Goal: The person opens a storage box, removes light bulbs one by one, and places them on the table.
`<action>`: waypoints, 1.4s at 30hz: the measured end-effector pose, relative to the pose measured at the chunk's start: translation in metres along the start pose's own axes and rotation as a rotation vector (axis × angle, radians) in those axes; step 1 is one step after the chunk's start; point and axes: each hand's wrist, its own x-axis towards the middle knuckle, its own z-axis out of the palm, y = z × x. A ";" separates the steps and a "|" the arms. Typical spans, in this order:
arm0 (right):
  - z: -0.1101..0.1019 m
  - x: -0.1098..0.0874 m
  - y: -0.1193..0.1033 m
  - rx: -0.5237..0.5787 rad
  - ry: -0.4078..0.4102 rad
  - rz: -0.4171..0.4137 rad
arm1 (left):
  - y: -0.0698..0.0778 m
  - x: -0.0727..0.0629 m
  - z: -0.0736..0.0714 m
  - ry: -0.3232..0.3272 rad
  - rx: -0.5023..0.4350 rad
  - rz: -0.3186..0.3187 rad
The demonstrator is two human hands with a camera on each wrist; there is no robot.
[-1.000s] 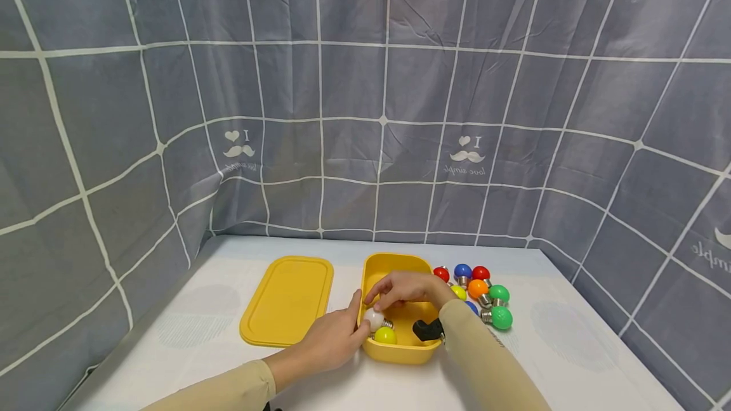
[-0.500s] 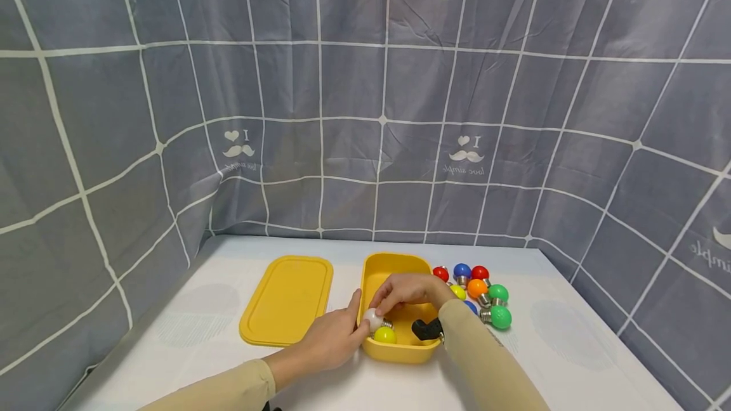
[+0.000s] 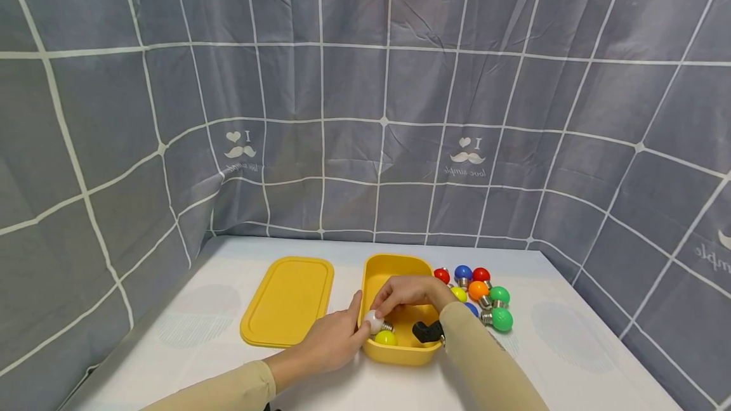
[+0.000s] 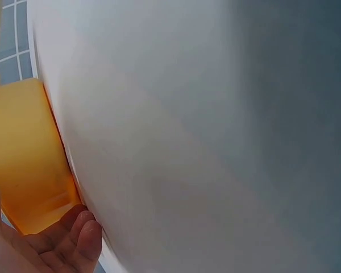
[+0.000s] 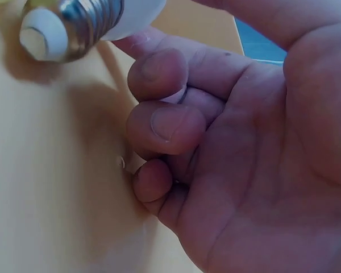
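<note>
In the head view a yellow plastic box [image 3: 400,355] stands in the middle of the table. My left hand [image 3: 332,338] holds its left side, the thumb over the rim and the index finger pointing along it. In the left wrist view, the other fingers [image 4: 90,239] curl by the outer wall near its base. Inside the box, my right hand [image 3: 408,292] pinches a white light bulb [image 3: 374,322] between thumb and index finger. Its metal screw base [image 5: 82,25] points away from the fingertips in the right wrist view. A yellow bulb [image 3: 386,338] lies just in front of it.
A flat yellow lid [image 3: 287,302] lies left of the box. Right of the box several coloured bulbs are grouped, including an orange bulb [image 3: 478,290] and a green bulb [image 3: 502,319]. A grey checked curtain [image 3: 354,151] surrounds the white table [image 3: 571,347].
My right hand's thumb and index finger, apart near the white bulb a second ago, have come down to it and now pinch it. The left hand stays at the box's side.
</note>
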 end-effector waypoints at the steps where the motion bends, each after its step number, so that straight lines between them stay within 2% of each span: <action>1: 0.000 0.000 0.000 -0.009 -0.004 0.002 | 0.000 0.000 0.000 0.000 0.000 0.001; 13: 0.000 -0.004 -0.001 -0.047 -0.012 -0.011 | 0.001 -0.001 0.003 -0.009 0.000 0.000; 20: -0.008 -0.014 -0.003 -0.085 0.079 -0.073 | 0.000 -0.001 0.003 -0.004 -0.007 0.006; 32: -0.025 -0.054 -0.006 -0.141 0.306 -0.060 | -0.001 -0.002 0.004 -0.003 0.006 0.002; 42: -0.041 -0.101 -0.004 -0.086 0.407 -0.063 | -0.003 0.002 0.002 0.001 -0.007 0.003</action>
